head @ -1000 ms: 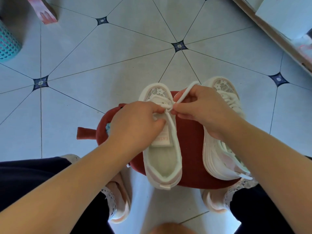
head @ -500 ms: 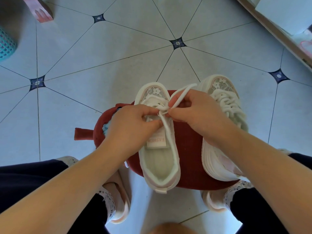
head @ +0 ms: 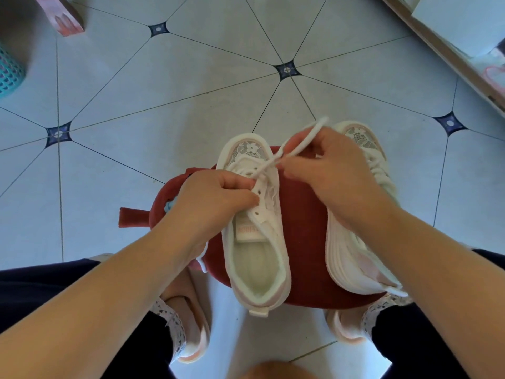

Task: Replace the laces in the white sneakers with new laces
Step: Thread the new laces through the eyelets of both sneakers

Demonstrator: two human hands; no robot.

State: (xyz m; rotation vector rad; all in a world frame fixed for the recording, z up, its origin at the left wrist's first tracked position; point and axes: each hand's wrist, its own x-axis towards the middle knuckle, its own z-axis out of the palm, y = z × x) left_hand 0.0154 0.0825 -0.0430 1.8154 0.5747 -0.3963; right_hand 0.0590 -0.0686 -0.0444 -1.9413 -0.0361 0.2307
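Note:
Two white sneakers lie on a red cushion (head: 303, 236) on the tiled floor. The left sneaker (head: 257, 258) faces away from me, its upper eyelets bare. My left hand (head: 216, 198) grips its left eyelet flap near the tongue. My right hand (head: 328, 170) pinches a white lace (head: 297, 147) that runs taut from the shoe's lower eyelets up and to the right, its end sticking out past my fingers. The right sneaker (head: 355, 258) lies on its side, laced, partly hidden by my right arm. Another lace end (head: 202, 262) hangs below my left wrist.
My feet in pale slippers (head: 191, 318) sit on either side of the cushion. A teal basket (head: 8, 72) and a pink object (head: 67, 19) stand at the far left. A wooden ledge (head: 442, 53) with white items runs along the top right.
My right hand has pulled the lace up and to the right, drawing it taut out of the eyelets. The left hand stays on the shoe's flap.

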